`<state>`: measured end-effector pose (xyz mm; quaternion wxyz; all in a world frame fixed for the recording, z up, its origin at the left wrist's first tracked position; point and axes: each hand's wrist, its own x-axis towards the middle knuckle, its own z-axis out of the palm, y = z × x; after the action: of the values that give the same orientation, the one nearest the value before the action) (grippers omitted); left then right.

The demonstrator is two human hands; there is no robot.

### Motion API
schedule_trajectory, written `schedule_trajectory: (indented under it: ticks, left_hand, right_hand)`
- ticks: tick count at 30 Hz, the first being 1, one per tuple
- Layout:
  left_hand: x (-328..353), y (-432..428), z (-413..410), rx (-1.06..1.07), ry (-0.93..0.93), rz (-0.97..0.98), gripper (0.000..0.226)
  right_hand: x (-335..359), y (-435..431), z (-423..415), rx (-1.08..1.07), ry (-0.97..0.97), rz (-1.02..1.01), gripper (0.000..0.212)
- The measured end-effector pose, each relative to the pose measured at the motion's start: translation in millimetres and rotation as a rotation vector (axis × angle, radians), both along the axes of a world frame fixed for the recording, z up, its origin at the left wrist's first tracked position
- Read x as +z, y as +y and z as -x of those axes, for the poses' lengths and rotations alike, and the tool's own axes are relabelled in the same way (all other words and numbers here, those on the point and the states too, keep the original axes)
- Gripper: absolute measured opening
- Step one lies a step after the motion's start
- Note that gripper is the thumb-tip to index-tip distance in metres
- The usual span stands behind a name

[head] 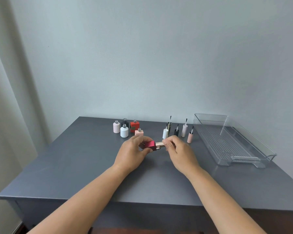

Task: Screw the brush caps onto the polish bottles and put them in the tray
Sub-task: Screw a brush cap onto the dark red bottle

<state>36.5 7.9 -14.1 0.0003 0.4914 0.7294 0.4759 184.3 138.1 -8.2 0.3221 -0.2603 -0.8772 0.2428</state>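
While the magenta polish bottle (150,145) is gripped at its flat sides by the left hand (132,152), its slippery-looking gold cap (159,145) is pinched by the right hand (178,149).

Single head-worn wide-angle view, looking forward and down across the grey table (74,166) toward the wall (142,56), hands close below.

Soft, even daylight, faint shadows under the hands (132,153), slight wide-angle bending at edges.
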Motion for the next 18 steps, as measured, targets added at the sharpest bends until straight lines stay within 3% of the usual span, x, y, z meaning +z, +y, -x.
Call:
schedule_trajectory:
  ticks: [1, 3, 15, 18]
  left_hand:
    - [-0.3, 0.0, 0.8, -0.005, -0.018, -0.003, 0.031]
    - [-0.9, 0.3, 1.9, -0.009, -0.033, 0.005, 0.036]
    - [-0.5, -2.6, 1.1, -0.027, 0.128, 0.064, 0.027]
    - [-0.5, -3.8, -0.5, -0.037, 0.158, 0.091, 0.026]
  right_hand:
    - [-0.2, -0.3, -0.3, 0.041, 0.029, 0.047, 0.018]
    - [-0.2, -2.3, -0.3, 0.104, 0.067, 0.107, 0.029]
    - [4.1, -8.7, -3.5, 0.084, -0.157, -0.311, 0.021]
    - [4.2, -7.7, -3.2, 0.073, -0.183, -0.306, 0.022]
